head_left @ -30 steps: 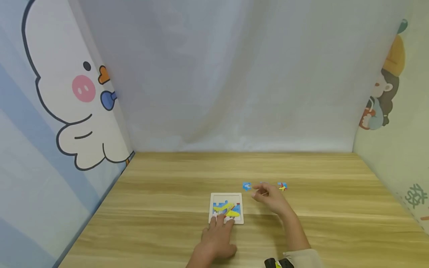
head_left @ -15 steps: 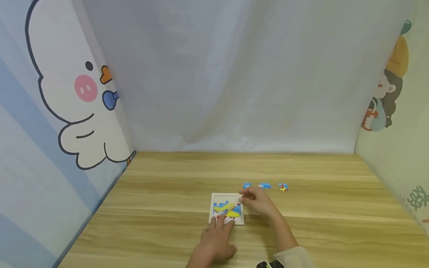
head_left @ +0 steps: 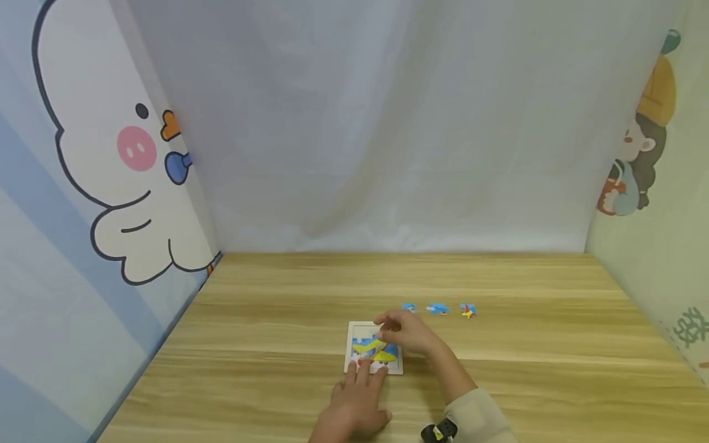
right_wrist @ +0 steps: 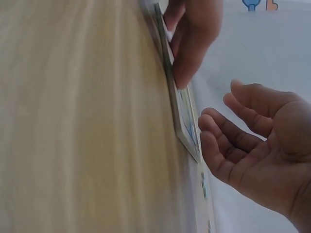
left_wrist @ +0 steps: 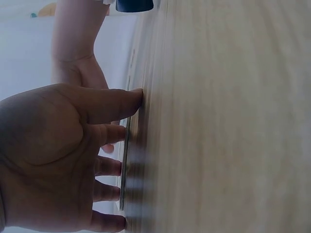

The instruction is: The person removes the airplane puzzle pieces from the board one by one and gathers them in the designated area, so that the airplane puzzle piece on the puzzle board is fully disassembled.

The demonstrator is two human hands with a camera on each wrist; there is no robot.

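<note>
A person's 2 bare hands work on a small picture puzzle on a wood-grain worktop [head_left: 266, 338]. The square tray [head_left: 349, 347] of the puzzle lies flat, just ahead of the left grip [head_left: 360, 400] and under the fingers of the right grip [head_left: 408, 332]. Inside it, between the grips, is part of a yellow plane [head_left: 384, 355] on blue; the pale base shows along the far side, to the left of the right grip's fingertips.

The left grip is spread, its fingers fairly straight, with fingertips resting on the near edge of the tray. The right grip is bent over the far right corner of the tray, fingers curled and thumb close to them; whether it pinches anything cannot be told.

Beyond the right grip, 3 loose pieces lie in a row: a blue piece [head_left: 408, 307] just past the knuckles and partly covered by them, a blue-and-white piece [head_left: 438, 308] farther right, and a red-and-yellow piece [head_left: 468, 311] farthest right. Behind the right grip are a pale sleeve [head_left: 480, 415] and a black device [head_left: 439, 431]. A grey-white curtain [head_left: 332, 123] hangs well beyond both grips.
</note>
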